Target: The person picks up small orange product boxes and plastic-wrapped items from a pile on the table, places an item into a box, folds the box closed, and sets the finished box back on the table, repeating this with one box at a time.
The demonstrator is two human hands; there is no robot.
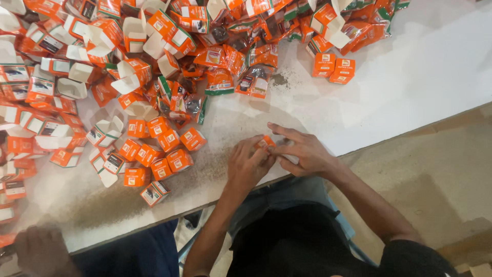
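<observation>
At the near edge of the white counter, the left hand and the right hand meet over one small orange box. Both grips are pinching it: left fingertips press on its near side, right fingers curl around its far side. Closed orange boxes lie in a cluster just left of the hands. A heap of open cartons and orange packets covers the far left part. Two boxes sit apart near the far edge. Another person's hand rests at the near left corner.
</observation>
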